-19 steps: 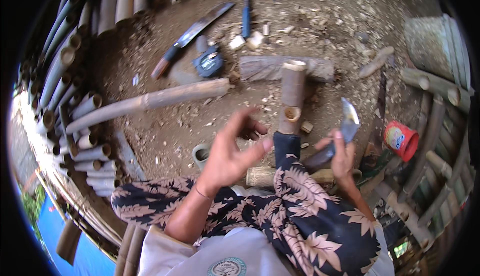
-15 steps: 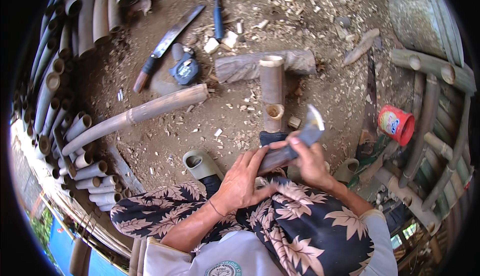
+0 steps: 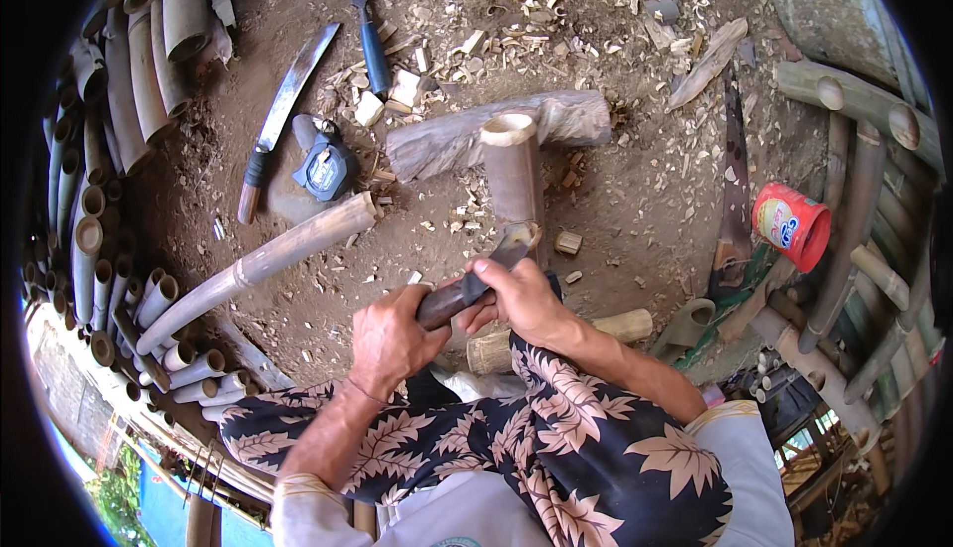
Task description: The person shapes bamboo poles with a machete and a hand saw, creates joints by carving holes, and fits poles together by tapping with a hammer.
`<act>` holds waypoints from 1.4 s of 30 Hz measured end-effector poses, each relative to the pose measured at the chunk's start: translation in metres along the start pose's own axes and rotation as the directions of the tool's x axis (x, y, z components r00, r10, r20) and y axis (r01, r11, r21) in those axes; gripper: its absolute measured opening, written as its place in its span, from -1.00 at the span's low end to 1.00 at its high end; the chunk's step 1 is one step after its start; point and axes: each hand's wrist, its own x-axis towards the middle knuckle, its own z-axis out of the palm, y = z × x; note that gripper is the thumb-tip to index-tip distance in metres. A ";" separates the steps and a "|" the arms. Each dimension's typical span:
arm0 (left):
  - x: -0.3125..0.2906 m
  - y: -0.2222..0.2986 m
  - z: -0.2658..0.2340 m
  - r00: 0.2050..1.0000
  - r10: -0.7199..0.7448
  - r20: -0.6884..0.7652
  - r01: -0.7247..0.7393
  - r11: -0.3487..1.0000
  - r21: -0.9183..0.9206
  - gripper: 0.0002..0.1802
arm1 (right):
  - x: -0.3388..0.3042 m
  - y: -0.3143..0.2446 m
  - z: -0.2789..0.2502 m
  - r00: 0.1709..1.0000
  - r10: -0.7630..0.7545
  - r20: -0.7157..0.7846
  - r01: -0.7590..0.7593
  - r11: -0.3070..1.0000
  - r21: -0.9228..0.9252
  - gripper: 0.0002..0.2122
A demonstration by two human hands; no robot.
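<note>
Both of my hands are on a short knife with a thick dark handle. My left hand closes around the handle's rear end. My right hand grips it farther forward, thumb lying along the top near the blade. The blade reaches the notch in a brown bamboo tube, seemingly touching it; the exact contact of the edge is hard to see. The tube's pale cut end rests on a rough log. Beneath my right forearm lies a lighter bamboo piece.
A machete, a tape measure, a blue-handled chisel-like tool and a long bamboo pole lie to the left. Bamboo tubes are stacked beyond. To the right are a saw and red tub. Wood chips litter the ground.
The knife has swung down and left, its blade now at the tube's notch. My left hand has shifted left along the handle. The view has moved a little.
</note>
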 end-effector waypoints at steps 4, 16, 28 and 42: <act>0.043 0.066 -0.057 0.952 0.229 0.202 -0.292 0.877 0.381 -0.78 | -0.004 -0.005 -0.027 0.991 0.008 0.135 -0.081 0.839 0.538 -0.73; -0.012 0.021 0.017 0.982 -0.146 0.121 0.163 0.975 -0.151 -0.66 | -0.014 -0.013 0.002 0.994 0.100 -0.036 -0.105 0.971 -0.215 -0.68; 0.076 0.174 -0.072 0.798 0.235 0.555 -0.597 0.434 0.675 -0.79 | -0.016 -0.017 -0.019 0.999 0.019 -0.040 0.017 0.677 0.736 -0.64; -0.030 0.042 0.075 0.982 0.117 0.150 -0.126 0.991 0.050 -0.63 | -0.043 0.011 -0.044 0.943 -0.115 -0.313 -0.029 0.907 -0.420 -0.68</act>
